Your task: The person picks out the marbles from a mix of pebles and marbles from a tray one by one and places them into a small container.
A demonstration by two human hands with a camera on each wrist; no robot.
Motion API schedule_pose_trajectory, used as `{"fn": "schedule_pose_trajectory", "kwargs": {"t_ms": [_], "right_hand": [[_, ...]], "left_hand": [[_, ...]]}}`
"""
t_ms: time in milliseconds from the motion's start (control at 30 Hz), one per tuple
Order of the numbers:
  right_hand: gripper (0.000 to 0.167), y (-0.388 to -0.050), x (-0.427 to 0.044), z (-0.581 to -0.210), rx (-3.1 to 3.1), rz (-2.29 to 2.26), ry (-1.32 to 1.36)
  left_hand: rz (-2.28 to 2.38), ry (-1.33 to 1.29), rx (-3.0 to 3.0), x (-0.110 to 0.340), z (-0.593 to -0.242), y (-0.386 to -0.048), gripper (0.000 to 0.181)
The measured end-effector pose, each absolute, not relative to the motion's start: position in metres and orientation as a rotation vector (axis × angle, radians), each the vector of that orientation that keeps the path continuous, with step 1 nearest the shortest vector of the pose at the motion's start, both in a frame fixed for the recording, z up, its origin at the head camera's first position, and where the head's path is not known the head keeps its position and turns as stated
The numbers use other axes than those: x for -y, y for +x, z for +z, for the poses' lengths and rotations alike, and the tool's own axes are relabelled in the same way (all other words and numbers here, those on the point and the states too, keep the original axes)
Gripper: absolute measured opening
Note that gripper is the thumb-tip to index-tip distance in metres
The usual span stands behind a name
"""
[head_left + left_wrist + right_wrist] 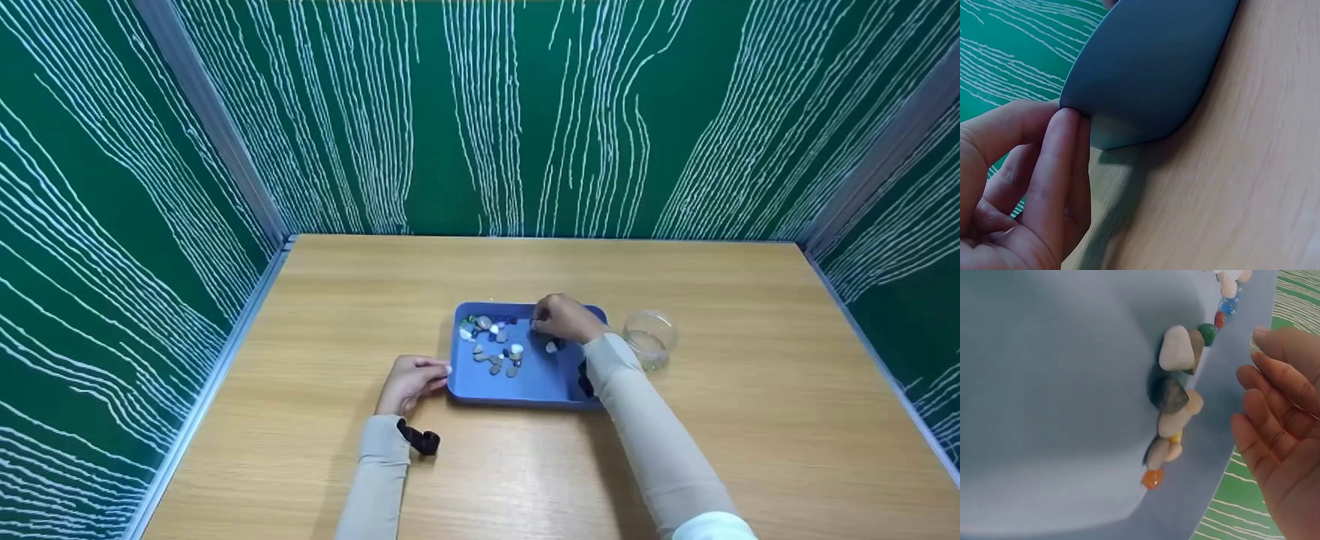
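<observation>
A shallow blue tray (pixel 551 382) sits on the table with small stones and shiny coloured pieces inside. My left hand (pixel 411 384) pinches its left rim; in the left wrist view that hand (pixel 1039 185) has thumb and fingertips at the tray's edge (pixel 1140 73). Over the tray's far right part is my right hand (pixel 568 318). The right wrist view shows this hand (pixel 1283 410) pinching a small clear glassy piece (pixel 1253 343), mostly hidden by the fingertips. Close by lie a white pebble (pixel 1176 349), a dark pebble (pixel 1169 395) and an orange bead (pixel 1153 478).
A clear round glass container (pixel 650 340) stands just right of the tray, near the right forearm. Grey and white pebbles (pixel 495 360) are scattered over the tray's left half. Green walls (pixel 427 120) with white lines border the wooden table (pixel 360 300).
</observation>
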State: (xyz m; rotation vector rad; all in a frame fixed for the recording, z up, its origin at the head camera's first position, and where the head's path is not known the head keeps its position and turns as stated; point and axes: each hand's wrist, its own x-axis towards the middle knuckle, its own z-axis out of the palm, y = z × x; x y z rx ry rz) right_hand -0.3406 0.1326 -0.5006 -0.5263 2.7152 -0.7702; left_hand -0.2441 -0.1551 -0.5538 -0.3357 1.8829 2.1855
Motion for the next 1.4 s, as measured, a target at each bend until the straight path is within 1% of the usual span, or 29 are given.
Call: {"fn": "schedule_pose_trajectory", "kwargs": {"t_ms": [167, 433, 667, 867, 1167, 1400], "right_hand": [[0.018, -0.338, -0.139, -0.495, -2.740, -0.756, -0.485], [0.019, -0.336, -0.154, -0.488, -2.751, -0.778, -0.503], [0.018, -0.333, -0.169, -0.483, -2.780, -0.775, -0.479], [0.017, -0.328, -0.182, -0.479, -2.793, -0.804, -0.445], [0.016, -0.323, -0.201, -0.478, -2.832, -0.843, -0.468], [0.018, -0.320, -0.216, -0.475, -2.821, -0.785, -0.363]], "left_hand": [[2.195, -0.352, -1.894, 0.155, -0.553, -0.243, 0.023], [2.208, -0.363, -1.876, 0.154, -0.553, -0.243, 0.023], [2.218, -0.358, -1.883, 0.153, -0.553, -0.244, 0.017], [2.210, -0.343, -1.881, 0.154, -0.553, -0.243, 0.022], [2.203, -0.333, -1.893, 0.154, -0.555, -0.243, 0.022], [2.203, -0.331, -1.884, 0.155, -0.554, -0.243, 0.025]]}}
